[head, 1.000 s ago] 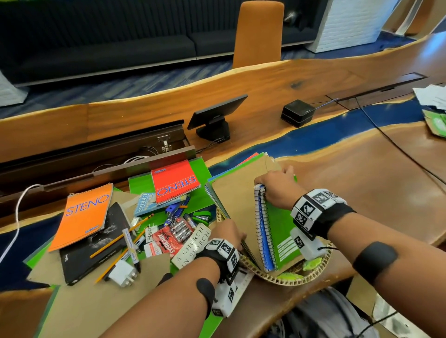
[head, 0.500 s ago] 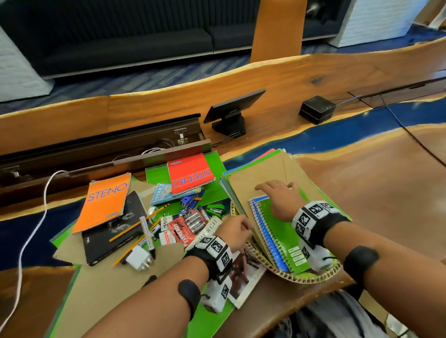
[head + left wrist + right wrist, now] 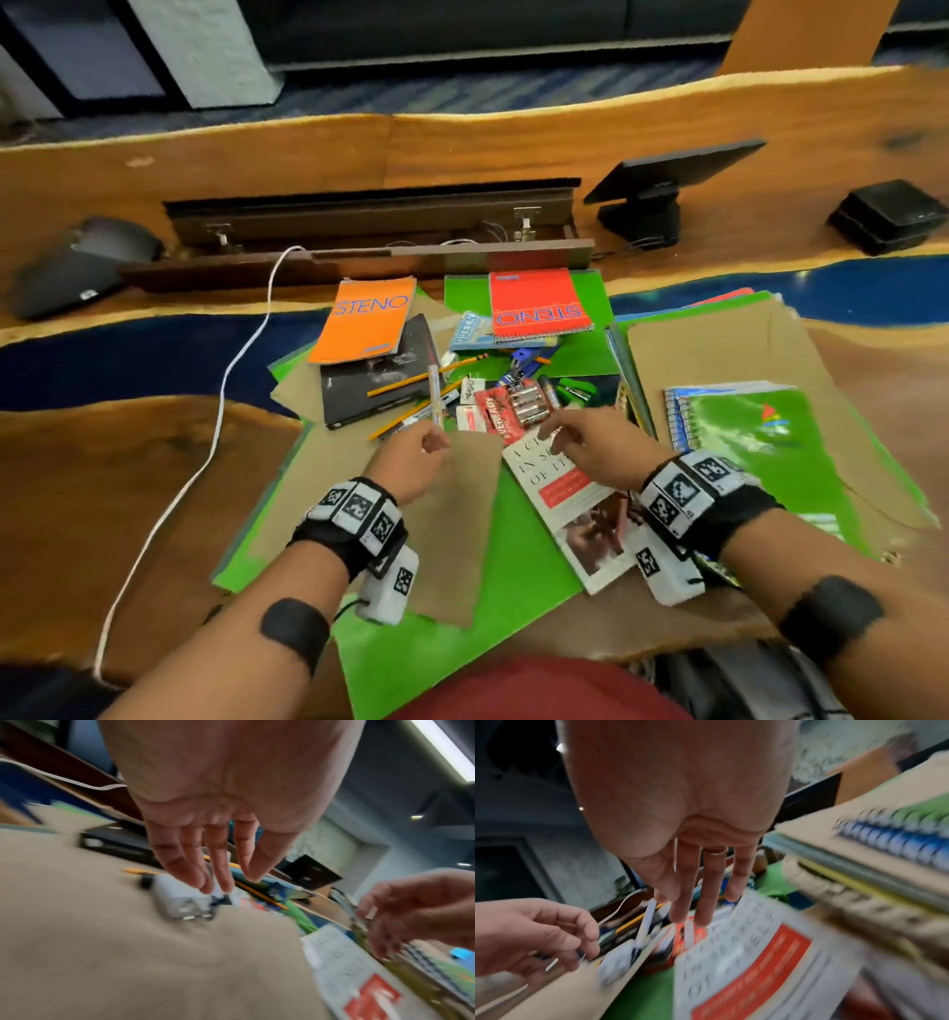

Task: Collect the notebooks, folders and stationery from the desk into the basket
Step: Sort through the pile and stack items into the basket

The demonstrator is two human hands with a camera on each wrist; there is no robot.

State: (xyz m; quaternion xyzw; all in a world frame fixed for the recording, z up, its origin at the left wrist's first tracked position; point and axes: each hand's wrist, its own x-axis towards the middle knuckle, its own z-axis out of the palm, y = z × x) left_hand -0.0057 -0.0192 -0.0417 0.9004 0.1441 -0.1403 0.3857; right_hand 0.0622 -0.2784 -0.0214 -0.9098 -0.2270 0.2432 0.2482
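Red battery pack (image 3: 506, 411) and white book (image 3: 565, 488) lie just under my right hand (image 3: 595, 447), its fingers (image 3: 693, 902) straight and empty. My left hand (image 3: 411, 457) hangs loosely curled, empty, over the charger (image 3: 180, 900), ready to gather the bench clutter.

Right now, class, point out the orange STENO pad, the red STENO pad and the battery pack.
orange STENO pad (image 3: 365, 319), head view, cover centre.
red STENO pad (image 3: 536, 303), head view, cover centre.
battery pack (image 3: 513, 409), head view, on the batteries.

Black wristbands (image 3: 354, 519) with checkered tags, a gold ring (image 3: 715, 852).
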